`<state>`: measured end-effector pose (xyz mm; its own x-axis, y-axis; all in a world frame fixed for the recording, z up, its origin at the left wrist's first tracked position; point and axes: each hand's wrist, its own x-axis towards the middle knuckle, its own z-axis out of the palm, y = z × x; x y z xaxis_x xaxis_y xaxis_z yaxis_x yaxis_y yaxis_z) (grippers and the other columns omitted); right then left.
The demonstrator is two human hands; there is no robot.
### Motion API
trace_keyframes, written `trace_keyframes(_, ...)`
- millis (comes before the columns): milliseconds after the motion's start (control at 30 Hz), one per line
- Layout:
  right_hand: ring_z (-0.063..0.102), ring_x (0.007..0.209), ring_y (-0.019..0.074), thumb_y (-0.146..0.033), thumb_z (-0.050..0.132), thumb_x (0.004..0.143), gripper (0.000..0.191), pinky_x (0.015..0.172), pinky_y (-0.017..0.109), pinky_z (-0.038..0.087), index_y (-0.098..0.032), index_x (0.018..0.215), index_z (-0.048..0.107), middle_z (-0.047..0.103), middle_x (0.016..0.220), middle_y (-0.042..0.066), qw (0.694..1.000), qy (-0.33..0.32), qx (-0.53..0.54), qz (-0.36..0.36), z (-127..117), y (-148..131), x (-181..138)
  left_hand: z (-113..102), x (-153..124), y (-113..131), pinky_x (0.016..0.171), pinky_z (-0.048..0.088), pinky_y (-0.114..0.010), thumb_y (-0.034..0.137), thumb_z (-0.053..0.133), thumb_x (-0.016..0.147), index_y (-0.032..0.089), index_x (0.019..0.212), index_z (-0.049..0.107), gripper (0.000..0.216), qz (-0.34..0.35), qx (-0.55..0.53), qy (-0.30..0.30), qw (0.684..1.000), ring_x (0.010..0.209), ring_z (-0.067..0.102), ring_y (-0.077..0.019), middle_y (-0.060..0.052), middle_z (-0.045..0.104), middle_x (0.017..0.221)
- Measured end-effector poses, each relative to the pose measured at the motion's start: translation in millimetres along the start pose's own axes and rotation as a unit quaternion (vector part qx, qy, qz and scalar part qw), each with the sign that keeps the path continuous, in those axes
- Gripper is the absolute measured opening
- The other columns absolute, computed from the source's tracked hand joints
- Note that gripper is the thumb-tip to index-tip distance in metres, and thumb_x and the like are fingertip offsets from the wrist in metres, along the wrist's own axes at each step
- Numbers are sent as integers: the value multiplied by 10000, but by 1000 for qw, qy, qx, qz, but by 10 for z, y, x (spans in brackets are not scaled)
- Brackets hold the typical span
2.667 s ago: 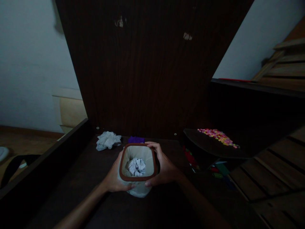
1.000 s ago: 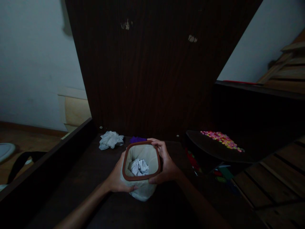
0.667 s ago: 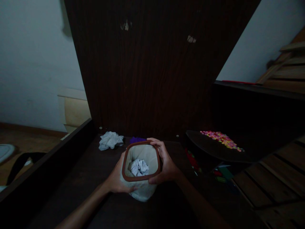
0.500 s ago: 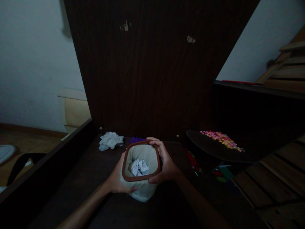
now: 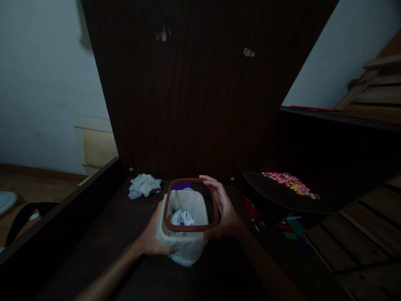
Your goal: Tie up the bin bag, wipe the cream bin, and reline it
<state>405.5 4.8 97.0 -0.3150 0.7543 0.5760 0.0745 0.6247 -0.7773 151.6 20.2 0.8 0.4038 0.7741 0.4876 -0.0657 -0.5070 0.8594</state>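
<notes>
A small pale trash bin [image 5: 184, 249], lined with a thin whitish bag, stands on the dark wooden surface in front of me. Crumpled white paper [image 5: 181, 218] lies inside it. My left hand [image 5: 156, 234] is closed around the bin's left side, thumb along its front. A brown rounded-square rim ring [image 5: 191, 228] sits raised and tilted above the bin's mouth, apart from it on the right. My right hand [image 5: 224, 211] grips the ring's right side, fingers at the back corner and thumb at the front. Behind the bin shows something purple [image 5: 181, 185], partly hidden.
A crumpled whitish plastic bag [image 5: 144, 185] lies behind to the left. At the right, a dark rounded shelf [image 5: 260, 184] holds a heap of small colourful pieces [image 5: 291, 183]. A tall dark panel [image 5: 194, 104] rises behind, and a low side board [image 5: 62, 209] runs along the left.
The brown ring has come up off the bin's mouth and shifted slightly right with my right hand. My left hand stays on the bin.
</notes>
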Motion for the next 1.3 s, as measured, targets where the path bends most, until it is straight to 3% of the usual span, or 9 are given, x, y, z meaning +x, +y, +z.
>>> trace_keyframes(267,380,1484,404,-745,893,484,1114,1196,577,343,-288,1372,399,318,1622,191,994,54,-31,95,-621,127,-457,-3,14,43,1207,386,-618,546,956,500,259,1553,350,1249,29,7,-5,1000,1397,485,-459,-162,513,1502)
trace_keyframes(533,406,1475,398,-699,891,540,1076,1202,602,338,-300,1405,390,375,1591,210,971,58,-92,211,-1082,386,-1099,-96,-42,-73,1235,316,-639,481,980,452,278,1554,377,1273,18,35,16,999,1429,441,-462,-152,488,1528)
trace_keyframes(700,372,1487,427,-629,923,505,1149,1209,630,295,-279,1452,373,324,1618,208,957,16,-121,262,-1106,586,-1309,-129,-54,-41,1228,324,-647,508,968,461,267,1542,398,1245,16,49,23,998,1408,461,-473,-152,504,1507)
trace_keyframes(967,330,1508,428,-553,944,512,1255,1226,625,274,-232,1561,335,313,1635,211,946,-92,-179,255,-1010,588,-1286,-154,-59,-1,1206,367,-647,550,953,436,251,1523,437,1240,-11,57,24,998,1408,464,-488,-146,562,1456)
trace_keyframes(1133,166,1559,468,-531,958,497,1314,1231,715,132,-226,1595,304,266,1662,228,919,-149,-246,269,-1048,666,-1292,-176,-59,26,1237,301,-662,547,966,424,244,1530,428,1267,-10,65,26,998,1452,410,-485,-161,517,1515)
trace_keyframes(1300,99,1568,477,-553,954,505,1311,1211,760,58,-246,1608,316,267,1673,218,913,-181,-261,258,-1068,749,-1297,-176,-62,75,1218,355,-644,565,982,401,274,1560,382,1337,-16,29,24,999,1411,471,-483,-162,520,1515)
